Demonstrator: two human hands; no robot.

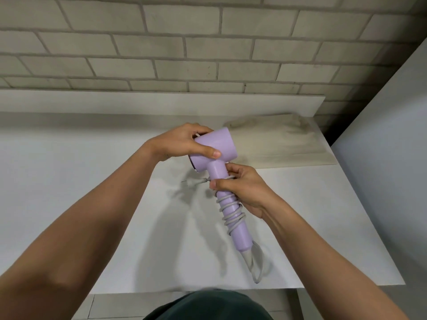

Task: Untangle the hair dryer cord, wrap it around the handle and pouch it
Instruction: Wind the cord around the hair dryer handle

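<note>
Hair dryer (216, 150): It is purple and is held up in the air over the white surface (92, 181). The fat head end points up and away, and the handle (233, 218) slants down toward the person.

Left hand (184, 142): Its grip is closed around the head of the hair dryer, with the thumb on the near side. I think this keeps the dryer from turning while the other hand works.

Right hand (245, 188): Its grip is closed on the top part of the handle and pinches the cord (231, 212) against it. I think this stops the loops from sliding off.

Cord: It is grey and goes round and round the middle of the handle in many loops. A short loop hangs off the bottom end of the handle.

Plug (193, 181): It sticks out to the left, just beside the right thumb. It is the last loose bit, so the wrapping looks almost done.

Pouch (288, 139): It is a pale cloth bag lying flat at the far right of the surface, near the brick wall (208, 42). It looks flat, so I think nothing is in it, but I cannot see its opening.

What is left: tuck in the plug end, then put the hair dryer in the pouch.
</note>
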